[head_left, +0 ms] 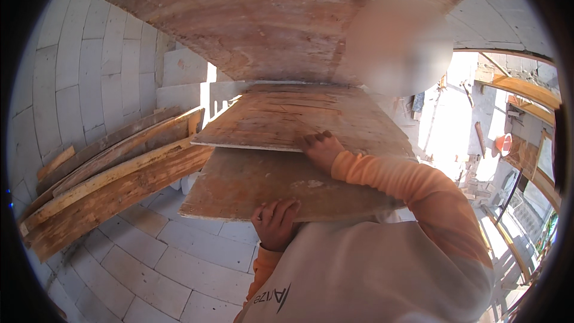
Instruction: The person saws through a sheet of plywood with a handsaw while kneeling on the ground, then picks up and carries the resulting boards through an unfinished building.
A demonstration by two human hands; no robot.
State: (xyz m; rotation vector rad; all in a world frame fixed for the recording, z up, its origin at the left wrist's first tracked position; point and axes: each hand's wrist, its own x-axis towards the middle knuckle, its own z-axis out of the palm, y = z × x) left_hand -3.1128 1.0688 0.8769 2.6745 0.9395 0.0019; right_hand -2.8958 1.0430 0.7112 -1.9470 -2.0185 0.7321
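Two worn brown plywood boards lie in front of me, one overlapping the other. The fingers of my left hand (276, 225) curl over the near edge of the lower board (257, 182). Higher up and to the right, my right hand (323, 152) grips the near edge of the upper board (281, 116), its thumb hidden. Between the two near edges a strip of the lower board shows. Beyond them a large reddish-brown board (251, 21) slopes across the top of the view. Both my sleeves are orange.
Long timber planks (119, 179) are stacked at the left, by a pale block wall (89, 54). The floor (137, 245) is of light blocks. A blurred patch (400, 45) covers part of the large board. At the right are wooden beams (526, 90) and an orange bucket (504, 143).
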